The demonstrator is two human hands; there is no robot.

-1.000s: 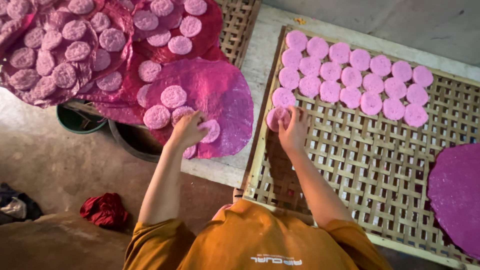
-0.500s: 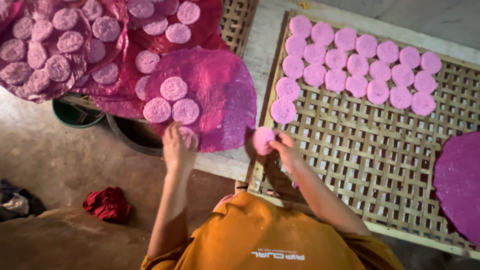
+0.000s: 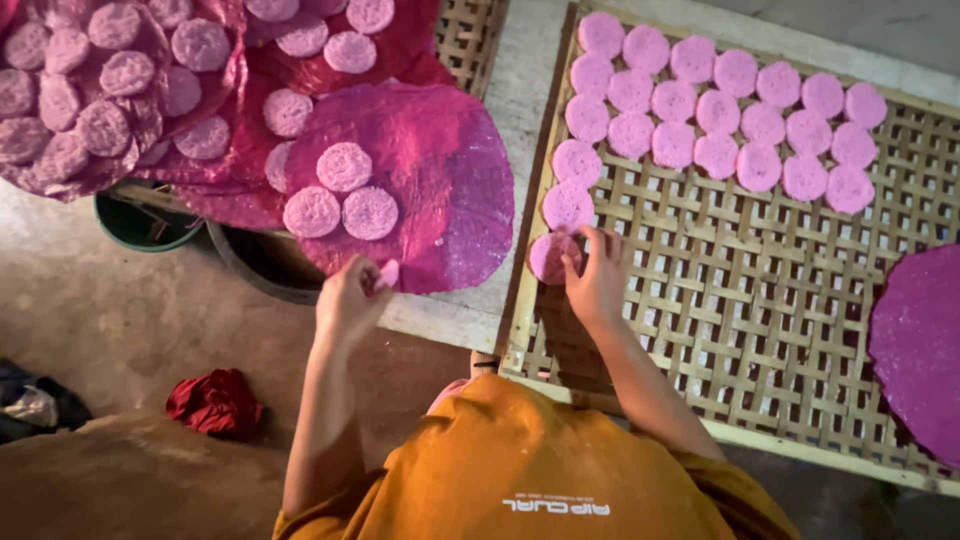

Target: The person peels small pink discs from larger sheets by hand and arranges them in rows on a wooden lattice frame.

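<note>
Pink disc (image 3: 553, 257) lies flat on the bamboo lattice tray (image 3: 760, 330), at the lower end of the leftmost column, just below two other discs of that column. Right hand (image 3: 597, 283) rests on it, fingertips (image 3: 575, 262) pressing its right edge, fingers spread loosely, not closed around it. Left hand (image 3: 350, 300) is at the lower rim of the round magenta sheet (image 3: 440, 190), thumb and fingers pinched on a small pink piece (image 3: 388, 273); can't tell whether that piece is a separate disc or the sheet's edge. Three pink discs (image 3: 343, 192) sit on that sheet, touching each other. More discs in rows (image 3: 720, 110) fill the tray's top part. Heap of discs on red-purple sheets (image 3: 110, 90) upper left. Another magenta sheet (image 3: 920, 350) overlaps the tray's right edge. Green bucket (image 3: 140, 222) under the heap, red cloth (image 3: 215, 403) on the floor. Orange shirt (image 3: 520, 470) at bottom.
</note>
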